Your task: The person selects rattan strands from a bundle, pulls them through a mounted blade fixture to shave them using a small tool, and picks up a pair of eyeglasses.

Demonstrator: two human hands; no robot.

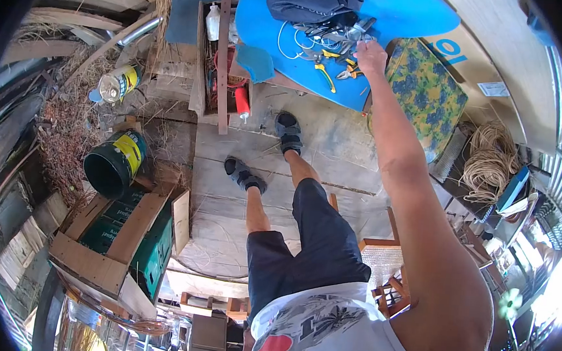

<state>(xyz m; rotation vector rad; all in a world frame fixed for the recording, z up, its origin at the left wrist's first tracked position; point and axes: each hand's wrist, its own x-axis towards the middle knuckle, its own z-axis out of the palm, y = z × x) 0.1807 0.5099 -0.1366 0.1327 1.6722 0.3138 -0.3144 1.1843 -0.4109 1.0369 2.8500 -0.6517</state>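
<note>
My right hand [371, 56] reaches out over the blue tabletop [396, 14], its fingers curled at the edge of a pile of metal tools [340, 35]. What the fingers hold, if anything, is too small to make out. Just left of the hand lie pliers with yellow handles [326, 76] and orange-and-black pliers [349, 72]. A thin white cable [281, 40] loops out beside the pile. Behind the tools rests a dark bag [313, 1]. My left hand is out of sight.
A wooden box [199, 85] holding a white bottle [213, 22] and a red bottle [242, 102] stands left of the table. Also around are a dark bucket [108, 170], a cardboard box [86, 260], coiled rope [490, 161] and a flower-patterned panel [423, 94].
</note>
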